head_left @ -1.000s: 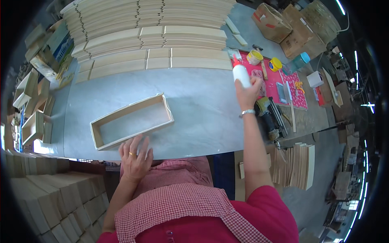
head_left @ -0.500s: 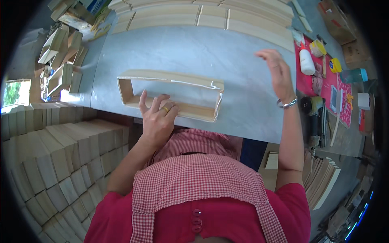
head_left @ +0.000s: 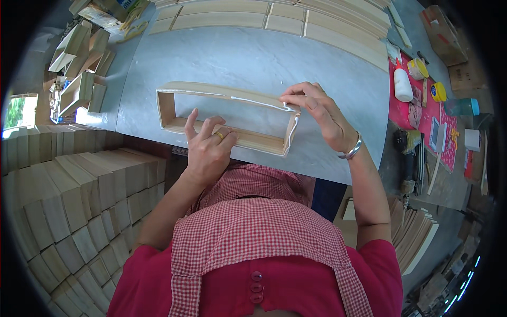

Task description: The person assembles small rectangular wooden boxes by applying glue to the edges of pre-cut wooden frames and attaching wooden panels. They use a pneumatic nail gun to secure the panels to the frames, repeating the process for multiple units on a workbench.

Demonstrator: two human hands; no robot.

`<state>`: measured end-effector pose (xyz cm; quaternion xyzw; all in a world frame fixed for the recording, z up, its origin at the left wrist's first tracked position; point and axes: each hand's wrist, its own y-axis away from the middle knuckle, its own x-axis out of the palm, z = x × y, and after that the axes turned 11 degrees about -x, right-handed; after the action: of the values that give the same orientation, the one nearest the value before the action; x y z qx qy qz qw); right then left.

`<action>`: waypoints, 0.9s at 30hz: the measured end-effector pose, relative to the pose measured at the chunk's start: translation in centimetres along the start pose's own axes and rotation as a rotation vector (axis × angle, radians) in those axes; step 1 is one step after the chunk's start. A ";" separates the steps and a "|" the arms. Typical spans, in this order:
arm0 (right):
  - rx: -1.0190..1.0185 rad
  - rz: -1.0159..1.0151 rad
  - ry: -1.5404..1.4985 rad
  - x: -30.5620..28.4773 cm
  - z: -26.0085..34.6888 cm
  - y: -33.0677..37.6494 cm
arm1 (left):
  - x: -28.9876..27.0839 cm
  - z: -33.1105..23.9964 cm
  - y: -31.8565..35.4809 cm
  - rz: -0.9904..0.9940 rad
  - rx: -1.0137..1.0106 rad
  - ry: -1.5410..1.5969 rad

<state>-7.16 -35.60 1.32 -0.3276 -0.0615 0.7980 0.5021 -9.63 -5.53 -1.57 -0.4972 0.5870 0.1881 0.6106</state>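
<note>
A rectangular wooden frame, open through its middle, stands on the grey table. White glue runs in a wavy line along the right part of its far upper edge and down the right end. My left hand, with a ring on one finger, is closed over the near side, its index finger raised. At the far right corner, my right hand, wearing a silver bracelet, has its bent fingertips against the frame beside the glue. The undersides of both hands' fingers are partly hidden.
Long wooden boards lie along the table's far side. A white glue bottle and yellow-lidded tubs stand at right on a red cloth, above a nail gun. Stacked wooden blocks fill the lower left; assembled frames stand at left.
My right hand has moved left and down from above the table to the frame's far right corner. My left hand stays on the near side.
</note>
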 end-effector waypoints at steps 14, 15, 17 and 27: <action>-0.055 -0.034 0.140 0.2 3.1 -2.4 | -1.1 0.6 -1.6 0.139 0.003 0.026; -0.051 0.013 0.176 0.3 2.9 -2.9 | -1.1 0.6 -1.8 0.142 0.005 0.033; -0.029 0.065 0.226 0.8 2.7 -3.8 | -1.3 0.6 -2.0 0.151 0.001 0.050; 0.119 0.213 0.350 2.2 -0.8 -5.4 | -1.3 0.6 -2.7 0.180 -0.031 0.153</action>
<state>-3.17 -31.25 2.00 -0.4359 0.1087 0.7796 0.4363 -7.46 -5.78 0.50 -0.4649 0.6711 0.2128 0.5368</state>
